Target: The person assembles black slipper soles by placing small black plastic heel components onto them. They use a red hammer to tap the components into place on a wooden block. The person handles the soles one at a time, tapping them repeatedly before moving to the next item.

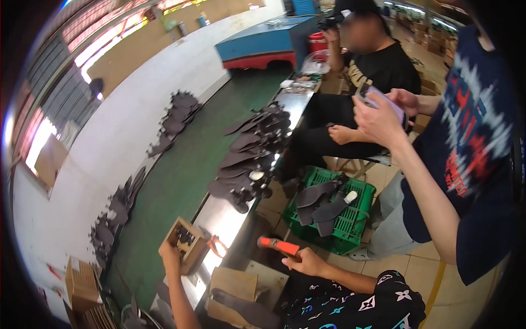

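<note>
My left hand (170, 253) grips the near left side of a small wooden box (193, 260) that has small dark pieces inside. In my right hand (309, 262) is an orange-and-black hammer (280, 247), held out over the gap beside the bench. Orange-handled pliers (218, 245) lie next to the box on the shiny metal strip. A dark, sole-shaped piece (246, 308) rests on a brown board (235, 282) close to my body. A long pile of similar dark sole pieces with straps (241, 159) covers the bench further along.
A green belt (183, 159) runs between the metal strip (224, 219) and the wall, with more sole pieces (174, 120) along its far edge. A green crate (350, 219) carries soles on the right. One person (378, 66) sits; another (466, 137) stands holding a phone.
</note>
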`<action>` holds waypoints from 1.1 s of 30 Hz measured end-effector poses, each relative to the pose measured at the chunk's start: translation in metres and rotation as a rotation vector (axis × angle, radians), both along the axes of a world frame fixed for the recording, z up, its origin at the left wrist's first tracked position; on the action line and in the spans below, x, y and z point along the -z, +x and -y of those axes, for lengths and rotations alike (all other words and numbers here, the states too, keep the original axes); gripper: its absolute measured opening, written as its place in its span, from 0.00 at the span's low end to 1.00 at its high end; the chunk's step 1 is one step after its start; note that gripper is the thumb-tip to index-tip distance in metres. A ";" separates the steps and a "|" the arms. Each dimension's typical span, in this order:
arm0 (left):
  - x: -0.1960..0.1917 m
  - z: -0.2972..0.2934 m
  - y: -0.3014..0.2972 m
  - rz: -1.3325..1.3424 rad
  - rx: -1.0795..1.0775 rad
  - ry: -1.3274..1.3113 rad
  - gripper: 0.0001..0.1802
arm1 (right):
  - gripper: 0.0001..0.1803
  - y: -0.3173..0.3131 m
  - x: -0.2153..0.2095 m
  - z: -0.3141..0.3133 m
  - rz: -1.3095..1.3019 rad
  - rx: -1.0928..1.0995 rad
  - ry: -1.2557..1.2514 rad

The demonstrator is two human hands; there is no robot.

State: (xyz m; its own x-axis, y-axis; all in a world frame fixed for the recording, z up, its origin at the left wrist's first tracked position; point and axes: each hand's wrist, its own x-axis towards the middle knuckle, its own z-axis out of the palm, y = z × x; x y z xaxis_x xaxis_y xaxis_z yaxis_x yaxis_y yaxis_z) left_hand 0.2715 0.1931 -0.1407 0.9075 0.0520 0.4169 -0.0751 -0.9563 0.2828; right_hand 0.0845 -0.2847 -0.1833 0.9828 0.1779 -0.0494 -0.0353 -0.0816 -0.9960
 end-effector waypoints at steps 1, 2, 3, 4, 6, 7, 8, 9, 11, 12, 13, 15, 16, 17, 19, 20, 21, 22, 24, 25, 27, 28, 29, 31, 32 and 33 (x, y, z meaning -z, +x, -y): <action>-0.008 0.012 -0.007 0.011 0.009 -0.013 0.14 | 0.22 0.004 -0.002 -0.004 0.025 0.008 0.024; -0.018 0.024 -0.018 0.052 0.053 -0.106 0.13 | 0.20 0.008 -0.001 -0.006 0.018 -0.004 0.011; -0.033 0.027 -0.035 0.045 0.029 -0.137 0.11 | 0.18 0.012 -0.012 -0.014 0.053 -0.009 0.034; -0.028 0.016 -0.040 0.085 0.034 -0.127 0.18 | 0.16 0.013 -0.025 -0.020 0.099 0.016 0.075; -0.045 0.049 -0.049 0.006 -0.042 -0.545 0.14 | 0.11 0.019 -0.030 -0.022 0.095 0.043 0.046; -0.053 0.052 -0.064 -0.019 0.063 -0.783 0.14 | 0.10 0.020 -0.056 -0.027 0.077 -0.016 0.092; -0.069 0.073 -0.083 0.002 0.133 -1.011 0.13 | 0.10 0.024 -0.062 -0.034 0.143 -0.025 0.172; -0.089 0.098 -0.109 0.039 0.210 -1.239 0.12 | 0.11 0.028 -0.077 -0.033 0.114 -0.160 0.155; -0.117 0.141 -0.155 0.097 0.178 -1.281 0.12 | 0.12 0.033 -0.095 -0.052 0.089 -0.207 0.365; -0.132 0.156 -0.178 0.112 0.181 -1.331 0.12 | 0.12 0.037 -0.117 -0.064 0.217 -0.262 0.343; -0.140 0.168 -0.197 0.121 0.199 -1.390 0.12 | 0.12 0.039 -0.128 -0.074 0.226 -0.301 0.371; -0.143 0.181 -0.223 0.145 0.215 -1.434 0.12 | 0.13 0.038 -0.149 -0.090 0.241 -0.372 0.410; -0.143 0.186 -0.232 0.135 0.243 -1.432 0.12 | 0.13 0.037 -0.158 -0.097 0.248 -0.401 0.418; -0.145 0.189 -0.238 0.124 0.275 -1.425 0.13 | 0.13 0.035 -0.168 -0.103 0.245 -0.427 0.428; -0.149 0.195 -0.245 0.151 0.270 -1.294 0.13 | 0.14 0.029 -0.175 -0.112 0.256 -0.458 0.447; -0.151 0.196 -0.248 0.165 0.265 -1.223 0.13 | 0.14 0.027 -0.176 -0.116 0.270 -0.467 0.462; -0.154 0.195 -0.251 0.206 0.258 -1.023 0.13 | 0.14 0.025 -0.177 -0.119 0.285 -0.475 0.477; -0.157 0.193 -0.253 0.244 0.249 -0.823 0.12 | 0.15 0.025 -0.182 -0.113 0.200 -0.511 0.336; -0.158 0.193 -0.254 0.350 0.196 -0.426 0.22 | 0.14 0.020 -0.182 -0.121 0.188 -0.473 0.418; -0.154 0.194 -0.256 0.372 0.209 -0.505 0.27 | 0.14 0.018 -0.181 -0.123 0.182 -0.453 0.459; -0.148 0.198 -0.261 0.422 0.230 -0.661 0.38 | 0.13 0.016 -0.182 -0.121 0.147 -0.484 0.430; -0.149 0.195 -0.260 0.437 0.246 -0.526 0.46 | 0.13 0.015 -0.182 -0.120 0.129 -0.499 0.416; -0.149 0.194 -0.258 0.459 0.261 -0.478 0.45 | 0.13 0.015 -0.180 -0.120 0.147 -0.496 0.433; -0.150 0.194 -0.256 0.502 0.289 -0.382 0.44 | 0.13 0.017 -0.173 -0.121 0.184 -0.491 0.466; -0.149 0.193 -0.256 0.517 0.303 -0.355 0.44 | 0.12 0.019 -0.172 -0.119 0.175 -0.527 0.444; -0.146 0.191 -0.256 0.531 0.317 -0.329 0.44 | 0.12 0.021 -0.170 -0.116 0.166 -0.563 0.422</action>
